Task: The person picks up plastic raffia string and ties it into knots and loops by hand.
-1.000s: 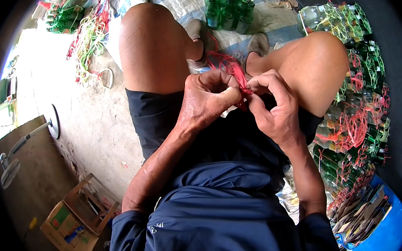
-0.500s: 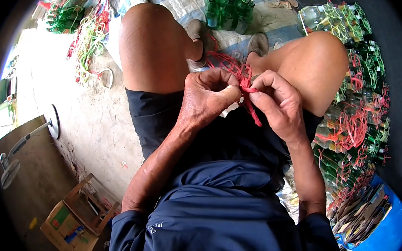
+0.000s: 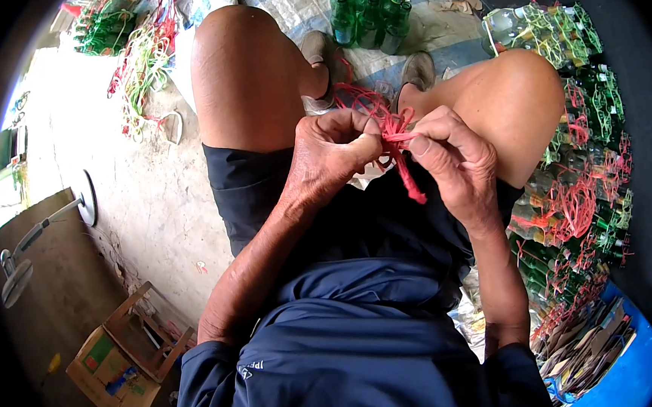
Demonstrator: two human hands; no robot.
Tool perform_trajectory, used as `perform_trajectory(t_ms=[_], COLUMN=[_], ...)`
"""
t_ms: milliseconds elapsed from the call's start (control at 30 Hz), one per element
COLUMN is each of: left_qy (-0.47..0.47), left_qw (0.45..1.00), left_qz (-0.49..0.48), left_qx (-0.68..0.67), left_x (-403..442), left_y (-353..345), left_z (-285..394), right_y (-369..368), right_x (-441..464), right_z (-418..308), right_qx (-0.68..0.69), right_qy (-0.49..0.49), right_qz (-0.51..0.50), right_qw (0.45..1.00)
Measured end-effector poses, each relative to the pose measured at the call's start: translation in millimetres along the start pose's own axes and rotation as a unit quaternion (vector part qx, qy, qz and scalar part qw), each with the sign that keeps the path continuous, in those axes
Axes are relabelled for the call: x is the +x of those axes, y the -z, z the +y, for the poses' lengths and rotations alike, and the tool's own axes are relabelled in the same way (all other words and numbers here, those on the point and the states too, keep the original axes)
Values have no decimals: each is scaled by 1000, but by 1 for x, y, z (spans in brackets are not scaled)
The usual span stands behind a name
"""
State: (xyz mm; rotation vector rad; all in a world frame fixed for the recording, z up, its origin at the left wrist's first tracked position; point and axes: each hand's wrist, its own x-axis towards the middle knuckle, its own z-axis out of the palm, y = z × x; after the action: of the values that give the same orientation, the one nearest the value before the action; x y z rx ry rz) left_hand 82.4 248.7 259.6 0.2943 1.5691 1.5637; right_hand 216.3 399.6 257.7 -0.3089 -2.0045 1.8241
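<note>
A tangle of red plastic string [image 3: 397,137] is stretched between my two hands, above my lap. My left hand [image 3: 335,147] pinches its left side between thumb and bent forefinger. On the other side, my right hand [image 3: 457,163] grips a strand with thumb and forefinger. A thick red end hangs down between the hands, and looser loops trail off toward my feet. Whether the strands are knotted at the middle is too small to tell.
Green glass bottles [image 3: 369,17] stand upright on the blue-and-white sheet [image 3: 279,4] beyond my feet. Bundled bottles with string [image 3: 568,198] line the right side, near stacked cardboard [image 3: 589,339]. Green and red string [image 3: 146,77] hangs at left. A wooden chair [image 3: 143,334] stands lower left.
My hands have moved slightly apart, drawing the red string tauter between them. More of the tangle's middle now shows. The bottles and surroundings stay as they were.
</note>
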Motion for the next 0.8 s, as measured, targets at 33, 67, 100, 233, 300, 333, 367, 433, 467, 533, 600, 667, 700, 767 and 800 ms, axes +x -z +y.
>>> perform_trajectory(t_ms=[33, 67, 100, 233, 300, 333, 367, 433, 467, 533, 600, 667, 700, 767, 800], left_qy=[1, 3, 2, -18, -43, -60, -76, -86, -92, -124, -129, -104, -111, -126, -138], left_qw=[1000, 1000, 1000, 999, 998, 997, 996, 994, 993, 989, 989, 991, 991, 990, 988], left_qz=[2, 5, -2, -32, -44, -49, -55, -63, -66, -68, -72, -80, -78, -71, -67], left_qx=[-1, -2, -2, 2, 3, 3, 2, 20, 28, 45, 28, -25, -15, 4, 9], left_x=[-1, -1, -1, 1, 1, 1, 1, 0, 0, 3, 2, 0, 0, 1, 2], left_y=[-2, -2, -1, 3, 4, 4, 4, 4, 4, 1, -2, -7, -7, -6, -5], left_z=[0, -1, -1, -6, -11, -13, -14, -10, -8, -9, -7, 1, 0, -1, -3], right_y=[-1, -2, -1, 4, 4, 3, 3, -1, -3, -2, -3, -2, -2, -2, -2], right_x=[0, 1, 0, 1, 2, 3, 4, 8, 9, 11, 13, 16, 16, 18, 19], right_z=[-2, -5, -4, 1, 2, 2, 1, -2, -3, -3, -2, -2, -2, -1, -2], right_qx=[23, 46, 41, 51, 59, 56, 53, 71, 79, 74, 65, 50, 46, 37, 33], right_qy=[-15, -30, -51, -97, -108, -116, -124, -146, -156, -156, -156, -155, -152, -147, -144], right_qz=[6, 12, 2, -13, -12, -12, -11, -4, -1, -10, -16, -19, -21, -24, -24], right_qw=[1000, 998, 998, 994, 992, 992, 991, 987, 985, 985, 986, 986, 987, 988, 989])
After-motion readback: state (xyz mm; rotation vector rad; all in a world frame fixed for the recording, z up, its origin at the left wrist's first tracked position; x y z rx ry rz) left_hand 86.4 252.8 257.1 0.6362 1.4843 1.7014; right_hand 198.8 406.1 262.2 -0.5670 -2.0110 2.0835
